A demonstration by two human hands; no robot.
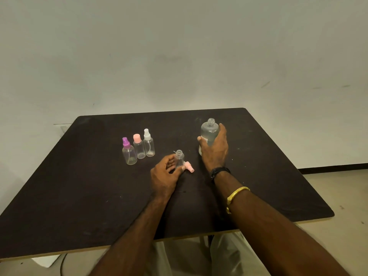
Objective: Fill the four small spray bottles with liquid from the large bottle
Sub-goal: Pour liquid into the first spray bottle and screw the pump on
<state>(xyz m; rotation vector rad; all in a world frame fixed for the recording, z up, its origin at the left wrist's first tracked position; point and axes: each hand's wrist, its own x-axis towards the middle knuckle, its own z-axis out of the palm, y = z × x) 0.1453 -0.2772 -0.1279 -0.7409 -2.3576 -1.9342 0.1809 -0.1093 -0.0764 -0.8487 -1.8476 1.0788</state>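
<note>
My right hand (215, 148) grips the large clear bottle (209, 130), which stands uncapped on the dark table (99, 196) with liquid inside. My left hand (166, 174) holds a small clear bottle (179, 159) upright on the table, its neck open. A pink spray cap (189, 167) lies on its side just right of that bottle. Three more small spray bottles stand capped in a row to the left: one with a purple cap (129, 153), one with a pink cap (139, 147) and one with a white cap (149, 145). They look empty.
The table's near edge (79, 250) runs below my forearms. A pale wall stands behind the table and the floor shows at the right. Wristbands sit on my right arm.
</note>
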